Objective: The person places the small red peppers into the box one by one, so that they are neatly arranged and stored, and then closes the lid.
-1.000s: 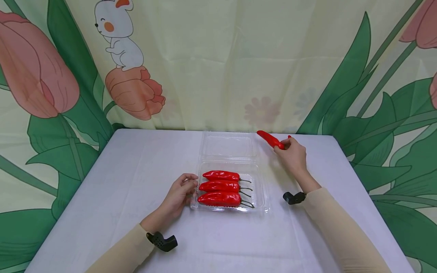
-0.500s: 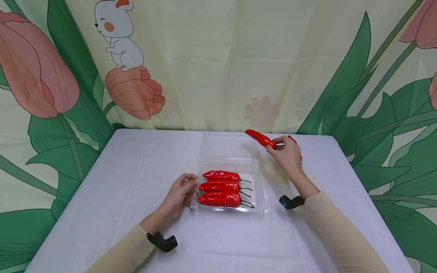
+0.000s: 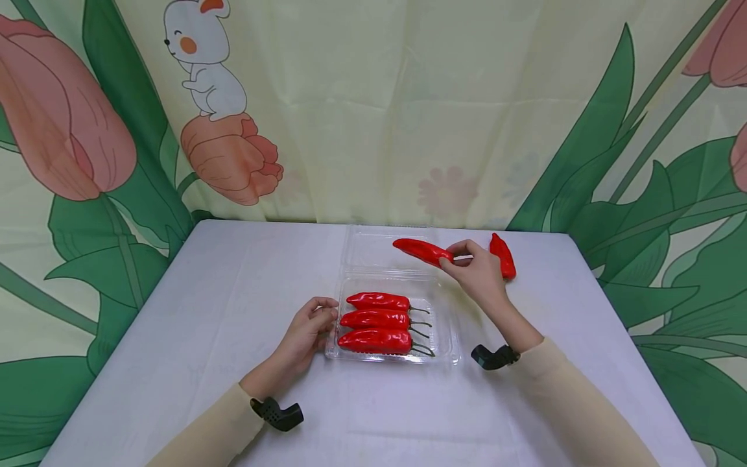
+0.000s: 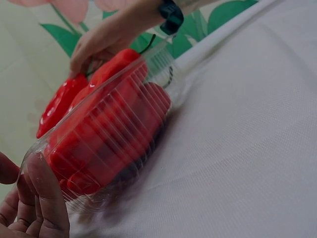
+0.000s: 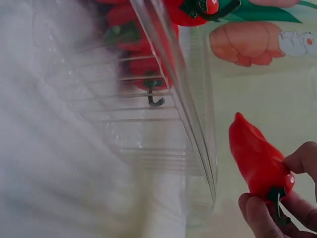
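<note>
In the head view, my left hand (image 3: 305, 329) grips the left rim of a clear plastic clamshell box (image 3: 448, 337), thumb and fingers on its edge. Three glossy red peppers (image 3: 376, 318) lie side by side on top in the box, green stems to the right. My right hand (image 3: 483, 275) pinches another red pepper (image 3: 421, 251) near its stem end and holds it above the box's far part, tip pointing left. The right wrist view shows that held pepper (image 5: 257, 158) between thumb and fingers. Through the ribbed wall in the left wrist view, stacked red peppers (image 4: 106, 134) are visible.
Behind the box's base, its transparent lid (image 3: 373, 250) lies folded back. One more red pepper (image 3: 505, 258) rests on the white-covered table (image 3: 222, 311) beyond my right hand. A printed curtain (image 3: 350, 117) hangs along the table's back edge.
My right hand has carried its pepper leftward from the right side to above the lid area, exposing the pepper behind it. The left hand and the box have stayed put.
</note>
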`<state>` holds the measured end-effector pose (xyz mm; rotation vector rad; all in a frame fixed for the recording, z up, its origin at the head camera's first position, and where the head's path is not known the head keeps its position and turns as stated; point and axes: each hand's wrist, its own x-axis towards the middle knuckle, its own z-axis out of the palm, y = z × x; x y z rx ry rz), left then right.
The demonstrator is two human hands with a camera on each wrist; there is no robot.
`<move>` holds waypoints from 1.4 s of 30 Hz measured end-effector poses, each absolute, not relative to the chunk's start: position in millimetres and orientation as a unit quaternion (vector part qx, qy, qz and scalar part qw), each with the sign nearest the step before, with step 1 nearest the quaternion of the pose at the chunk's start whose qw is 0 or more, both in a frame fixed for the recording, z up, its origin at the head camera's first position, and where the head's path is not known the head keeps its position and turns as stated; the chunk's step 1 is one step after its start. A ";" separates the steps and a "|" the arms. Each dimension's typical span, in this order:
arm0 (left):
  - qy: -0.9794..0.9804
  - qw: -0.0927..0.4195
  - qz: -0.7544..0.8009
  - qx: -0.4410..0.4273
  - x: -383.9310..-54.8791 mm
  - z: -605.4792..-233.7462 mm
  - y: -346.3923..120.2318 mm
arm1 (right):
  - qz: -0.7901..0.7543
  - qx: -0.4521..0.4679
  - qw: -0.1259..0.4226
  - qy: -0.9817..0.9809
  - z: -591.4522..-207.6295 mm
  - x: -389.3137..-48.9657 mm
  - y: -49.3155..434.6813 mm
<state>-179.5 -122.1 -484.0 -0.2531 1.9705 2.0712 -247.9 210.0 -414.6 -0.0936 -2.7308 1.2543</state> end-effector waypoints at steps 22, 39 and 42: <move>0.679 0.136 0.716 -0.089 -179.4 -484.4 -122.2 | 0.430 0.021 0.001 -0.903 -420.9 -235.7 191.0; 0.678 0.131 0.718 -0.083 -179.9 -487.9 -123.0 | 0.436 0.074 -0.054 -0.895 -431.7 -228.1 169.3; 0.680 0.129 0.717 -0.083 -179.1 -487.9 -122.9 | 0.436 0.086 -0.058 -0.894 -434.5 -227.1 165.8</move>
